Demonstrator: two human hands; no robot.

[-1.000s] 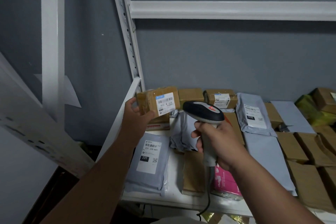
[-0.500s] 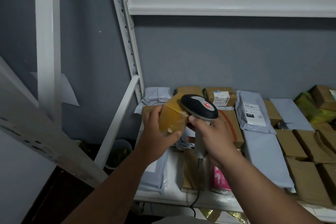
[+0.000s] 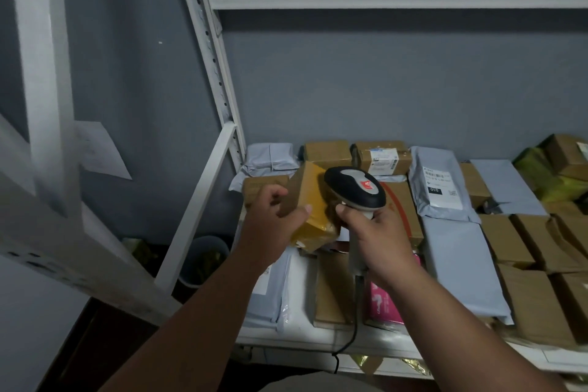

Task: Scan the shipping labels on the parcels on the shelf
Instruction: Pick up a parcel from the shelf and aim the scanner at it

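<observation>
My left hand point(image 3: 272, 223) grips a small brown taped box point(image 3: 310, 204) above the left end of the shelf, tilted so its label faces away from me. My right hand point(image 3: 378, 237) holds the handle of a grey and black barcode scanner point(image 3: 354, 189) with a red mark on its head. The scanner head sits right beside the box and partly covers it. Its cable point(image 3: 348, 340) hangs down over the shelf's front edge.
The white shelf point(image 3: 318, 344) carries several brown boxes point(image 3: 383, 156) and grey mailer bags point(image 3: 440, 184), some with white labels. A pink parcel point(image 3: 383, 304) lies under my right wrist. A white slotted upright point(image 3: 208, 51) stands at left; a bin point(image 3: 203, 261) is on the floor.
The box stood on the shelf with its label facing me. My left hand has lifted and turned it, label now away. The scanner has come close beside it.
</observation>
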